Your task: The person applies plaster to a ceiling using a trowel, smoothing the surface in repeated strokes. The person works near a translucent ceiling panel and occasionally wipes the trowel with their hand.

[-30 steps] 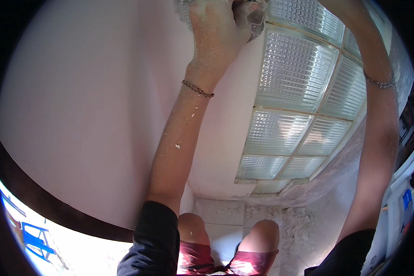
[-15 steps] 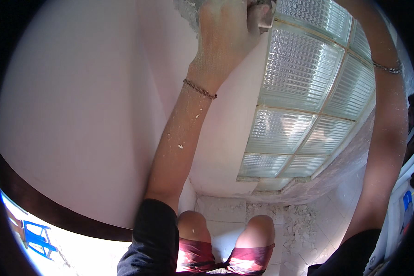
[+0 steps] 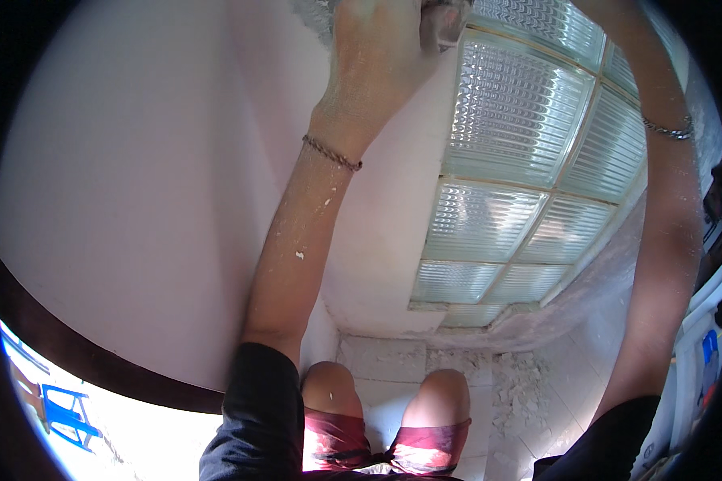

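Note:
At the top edge, my left hand (image 3: 377, 60) is dusted with pale powder and closed around a dull metal tool (image 3: 445, 24) with a blocky, worn end. The picture's edge cuts off the fingertips and the rest of that tool, so its kind cannot be made out. Beside this hand, the white wall (image 3: 385, 232) has a rough grey patch (image 3: 317, 18) where the surface is broken away. On the far right my right arm reaches up past a window of glass blocks (image 3: 513, 112). Only the lower part of my right hand (image 3: 618, 28) shows; its fingers lie beyond the top edge.
A smooth pale panel (image 3: 120, 200) with a dark curved edge (image 3: 96, 353) fills the left side. Broken plaster bits (image 3: 525, 393) lie on the tiled floor past my knees. A blue stool (image 3: 68, 413) stands at lower left, and assorted items (image 3: 710, 353) crowd the right rim.
Both arms and the wall sit slightly further left and higher in the picture. The left hand keeps its hold on the metal tool.

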Motion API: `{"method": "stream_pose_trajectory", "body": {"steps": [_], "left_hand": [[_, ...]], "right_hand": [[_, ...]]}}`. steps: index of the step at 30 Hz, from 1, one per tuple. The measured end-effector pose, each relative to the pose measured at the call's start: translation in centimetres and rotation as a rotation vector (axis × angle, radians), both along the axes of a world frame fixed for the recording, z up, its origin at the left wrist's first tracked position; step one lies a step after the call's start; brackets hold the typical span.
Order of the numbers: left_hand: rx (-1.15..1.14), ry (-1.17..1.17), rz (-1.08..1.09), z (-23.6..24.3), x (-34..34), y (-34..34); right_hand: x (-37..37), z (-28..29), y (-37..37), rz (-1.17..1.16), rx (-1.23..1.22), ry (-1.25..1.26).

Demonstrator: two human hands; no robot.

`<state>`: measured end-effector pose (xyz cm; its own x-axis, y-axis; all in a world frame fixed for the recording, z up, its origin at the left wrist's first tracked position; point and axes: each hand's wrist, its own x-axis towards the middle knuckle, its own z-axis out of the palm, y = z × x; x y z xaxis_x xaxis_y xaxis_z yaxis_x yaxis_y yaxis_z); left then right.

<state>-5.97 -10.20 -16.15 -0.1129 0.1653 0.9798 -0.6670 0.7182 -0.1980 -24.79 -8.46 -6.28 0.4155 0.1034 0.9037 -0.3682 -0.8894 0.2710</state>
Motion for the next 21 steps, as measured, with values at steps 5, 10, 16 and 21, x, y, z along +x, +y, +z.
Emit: {"method": "stream_pose_trajectory", "body": {"steps": [5,10,16,21], "left_hand": [[0.032,0.016,0.056,0.0,0.2,-0.1],[-0.059,-0.010,0.068,0.0,0.1,-0.3],[-0.028,-0.052,0.052,-0.8,0.1,-0.6],[0.037,-0.048,-0.001,-0.9,0.1,-0.2]], "right_hand": [[-0.3,-0.7,-0.1,-0.150,-0.063,-0.057],[-0.8,-0.9,-0.3,-0.018,0.013,-0.039],[-1.4,-1.0,-0.7,-0.013,0.193,0.006],[-0.6,-2.1,0.0,-0.061,0.086,-0.015]]}}
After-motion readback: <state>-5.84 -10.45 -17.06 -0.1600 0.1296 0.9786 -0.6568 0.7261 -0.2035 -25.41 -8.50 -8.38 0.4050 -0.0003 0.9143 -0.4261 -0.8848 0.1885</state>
